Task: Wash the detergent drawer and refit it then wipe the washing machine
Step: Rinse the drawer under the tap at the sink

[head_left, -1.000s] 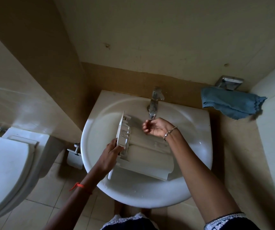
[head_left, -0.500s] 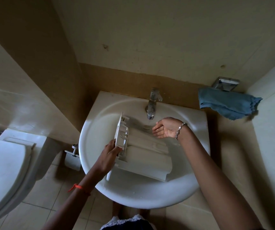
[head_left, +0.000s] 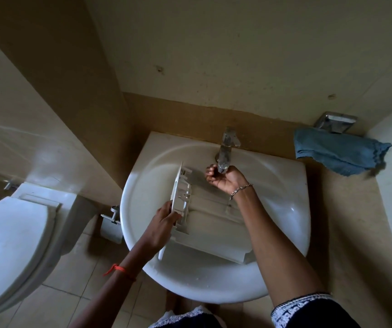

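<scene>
The white detergent drawer (head_left: 213, 233) lies in the white basin (head_left: 289, 209), its front panel turned up on the left. My left hand (head_left: 164, 223) grips that front panel at its lower end. My right hand (head_left: 225, 179) is palm up directly under the spout of the chrome tap (head_left: 228, 143), with its fingers curled into a cup and nothing solid in them. I cannot tell whether water is running. The washing machine is out of view.
A blue cloth (head_left: 337, 150) hangs from a metal holder (head_left: 334, 120) on the wall, right of the basin. A white toilet (head_left: 12, 233) with its lid down stands at the left. A toilet roll holder (head_left: 111, 226) sits between toilet and basin.
Half a second ago my right hand was touching the drawer's far end; it has since risen back under the tap spout and cupped. My left hand keeps its hold on the front panel.
</scene>
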`<state>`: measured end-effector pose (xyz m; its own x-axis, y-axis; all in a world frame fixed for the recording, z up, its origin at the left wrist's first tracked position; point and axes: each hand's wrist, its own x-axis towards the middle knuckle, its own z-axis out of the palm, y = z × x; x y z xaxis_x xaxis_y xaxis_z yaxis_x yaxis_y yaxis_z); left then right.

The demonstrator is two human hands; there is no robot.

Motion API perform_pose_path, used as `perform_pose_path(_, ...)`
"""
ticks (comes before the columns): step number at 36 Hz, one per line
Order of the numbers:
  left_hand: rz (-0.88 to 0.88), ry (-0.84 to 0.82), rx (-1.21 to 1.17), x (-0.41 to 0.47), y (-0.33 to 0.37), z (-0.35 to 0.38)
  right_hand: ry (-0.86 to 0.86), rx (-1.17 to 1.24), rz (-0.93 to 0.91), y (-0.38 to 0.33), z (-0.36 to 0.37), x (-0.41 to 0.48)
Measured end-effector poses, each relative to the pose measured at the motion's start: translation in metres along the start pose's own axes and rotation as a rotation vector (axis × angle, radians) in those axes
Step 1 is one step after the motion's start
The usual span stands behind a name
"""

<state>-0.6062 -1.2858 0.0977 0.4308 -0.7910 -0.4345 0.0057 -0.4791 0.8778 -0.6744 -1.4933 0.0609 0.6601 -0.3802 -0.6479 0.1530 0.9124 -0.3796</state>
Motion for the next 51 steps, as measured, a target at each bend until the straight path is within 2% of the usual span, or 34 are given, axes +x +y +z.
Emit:
perform_pose_path(3, 0.003, 0.001, -0.013, 0.0, 0.0, 0.0, -0.018, -0.102, 0.051, -0.001, -0.003, -0.008)
perform_pose_path(5, 0.001, 0.004, -0.017, 0.001, 0.0, 0.001, 0.034, -0.229, 0.095, -0.004, -0.01, -0.014)
perform_pose_path(12, 0.0, -0.003, -0.014, 0.0, 0.001, 0.002, 0.208, -0.942, 0.265, -0.02, -0.031, -0.056)
perform_pose_path(16, -0.008, 0.002, -0.009, 0.0, 0.001, 0.001, 0.353, -1.387, 0.168, -0.028, -0.04, -0.08)
perform_pose_path(18, -0.009, 0.005, -0.001, 0.0, 0.0, 0.001, 0.405, -1.459, 0.1, -0.032, -0.045, -0.084)
perform_pose_path(20, -0.008, 0.003, 0.0, -0.001, 0.0, 0.002, 0.388, -1.378, 0.053, -0.034, -0.046, -0.085)
perform_pose_path(22, -0.013, 0.007, 0.009, -0.001, 0.0, 0.002, 0.342, -1.187, -0.006, -0.033, -0.043, -0.079)
perform_pose_path(29, -0.007, 0.005, -0.028, 0.0, 0.001, 0.002, 0.139, -0.159, -0.068, -0.018, -0.028, -0.031)
perform_pose_path(32, 0.007, 0.006, -0.015, 0.001, 0.0, 0.002, 0.083, 0.084, -0.089, -0.009, -0.018, -0.014)
perform_pose_path(40, 0.025, -0.004, 0.007, 0.003, -0.004, 0.001, 0.06, 0.093, 0.002, 0.004, -0.009, 0.013)
perform_pose_path(44, 0.028, 0.011, 0.023, 0.005, -0.007, 0.0, -0.007, -0.057, 0.133, 0.002, -0.012, 0.012)
perform_pose_path(48, 0.027, 0.007, 0.022, 0.006, -0.008, 0.0, 0.027, -0.311, 0.287, -0.017, -0.025, 0.0)
perform_pose_path(51, 0.034, -0.005, 0.024, 0.007, -0.009, -0.001, 0.085, -0.454, 0.309, -0.035, -0.032, -0.014)
